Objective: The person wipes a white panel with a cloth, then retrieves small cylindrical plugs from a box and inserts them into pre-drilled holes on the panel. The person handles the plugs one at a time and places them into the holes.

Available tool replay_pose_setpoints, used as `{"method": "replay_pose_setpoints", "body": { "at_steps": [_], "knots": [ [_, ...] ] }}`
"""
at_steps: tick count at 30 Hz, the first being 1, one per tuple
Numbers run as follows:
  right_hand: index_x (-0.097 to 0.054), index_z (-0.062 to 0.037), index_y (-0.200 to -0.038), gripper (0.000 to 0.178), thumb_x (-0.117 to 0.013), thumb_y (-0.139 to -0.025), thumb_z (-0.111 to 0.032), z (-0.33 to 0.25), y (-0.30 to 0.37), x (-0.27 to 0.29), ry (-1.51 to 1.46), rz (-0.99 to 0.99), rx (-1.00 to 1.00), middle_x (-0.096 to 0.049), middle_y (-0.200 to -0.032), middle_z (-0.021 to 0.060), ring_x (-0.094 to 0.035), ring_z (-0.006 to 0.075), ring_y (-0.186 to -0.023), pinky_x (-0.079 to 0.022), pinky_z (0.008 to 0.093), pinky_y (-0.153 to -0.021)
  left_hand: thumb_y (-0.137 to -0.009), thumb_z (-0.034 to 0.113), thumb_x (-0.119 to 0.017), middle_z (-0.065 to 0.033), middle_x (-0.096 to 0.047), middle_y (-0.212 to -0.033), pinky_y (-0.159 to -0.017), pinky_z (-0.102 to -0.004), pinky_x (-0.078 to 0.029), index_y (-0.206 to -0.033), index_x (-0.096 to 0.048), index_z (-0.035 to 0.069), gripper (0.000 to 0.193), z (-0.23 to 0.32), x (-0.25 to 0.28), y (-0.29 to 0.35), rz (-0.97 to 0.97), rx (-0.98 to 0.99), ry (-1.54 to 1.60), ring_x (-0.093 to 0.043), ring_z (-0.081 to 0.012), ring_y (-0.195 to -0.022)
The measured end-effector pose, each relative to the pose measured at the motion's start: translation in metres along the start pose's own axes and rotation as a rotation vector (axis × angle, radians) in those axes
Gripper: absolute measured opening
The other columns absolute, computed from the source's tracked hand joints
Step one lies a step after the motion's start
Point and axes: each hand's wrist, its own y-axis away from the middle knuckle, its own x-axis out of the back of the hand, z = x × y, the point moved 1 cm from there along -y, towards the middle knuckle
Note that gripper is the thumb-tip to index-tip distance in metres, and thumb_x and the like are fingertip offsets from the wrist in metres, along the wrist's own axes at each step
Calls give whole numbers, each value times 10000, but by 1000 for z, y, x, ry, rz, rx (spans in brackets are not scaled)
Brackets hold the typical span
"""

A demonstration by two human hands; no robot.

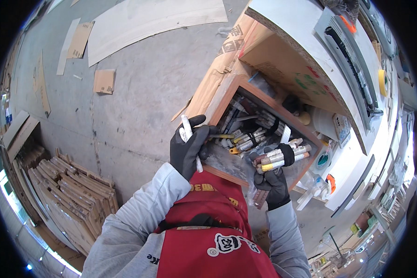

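Note:
My left hand (188, 146), in a dark grey glove, is closed around white pen-like sticks (186, 126) at the near left corner of an open wooden drawer (224, 173). My gloved right hand (272, 186) grips a bundle of sticks (285, 157), whitish, brown and yellow-ended, wrapped by a wide black band. This bundle is above the drawer's right part. More bundled sticks (250, 139) lie inside, some also strapped in black, among loose dark pens. A brown strip in clear wrap (260, 198) hangs beside my right hand.
A white worktop (292, 18) overhangs the drawer, with brown cardboard (278, 65) beneath it. A yellow tape roll (382, 83) rests at the far right. Stacked wrapped boards (69, 194) stand at lower left; cardboard pieces (104, 81) lie on the concrete floor.

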Motion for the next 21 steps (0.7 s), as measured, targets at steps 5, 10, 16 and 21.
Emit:
{"method": "replay_pose_setpoints", "body": {
  "at_steps": [5,10,16,21],
  "knots": [
    [-498,-47,-1159,383,-646,-812,-112,-13,-3,-9,298,126,-153,-602,-886,45,-590,118,-732,-454,211,-603,-862,229,-574,-114,-645,-925,-434,-207,-387,-1214,-441,-33,459,-7,6,-6,82,-5,94,-467,-69,-500],
    [-529,-41,-1087,343,-673,-780,-94,-18,-14,-12,581,188,-160,-602,-857,34,-564,88,-692,-450,212,-573,-862,249,-579,-61,-598,-955,-444,-212,-363,-1238,-456,63,438,-13,14,-13,152,90,325,-435,-33,-501],
    [-540,-24,-938,282,-728,-759,-133,-10,-20,2,723,273,-123,-598,-780,25,-528,76,-566,-441,206,-487,-902,153,-534,6,-609,-898,-402,-167,-316,-1202,-490,106,307,-16,15,-13,125,78,444,-408,2,-490],
    [-548,-18,-899,238,-713,-786,-147,-16,-16,14,741,405,-215,-601,-738,28,-514,59,-532,-418,197,-467,-915,145,-489,0,-632,-960,-405,-177,-320,-1214,-503,89,305,-20,19,-17,136,66,484,-383,11,-463]
  ]
}}
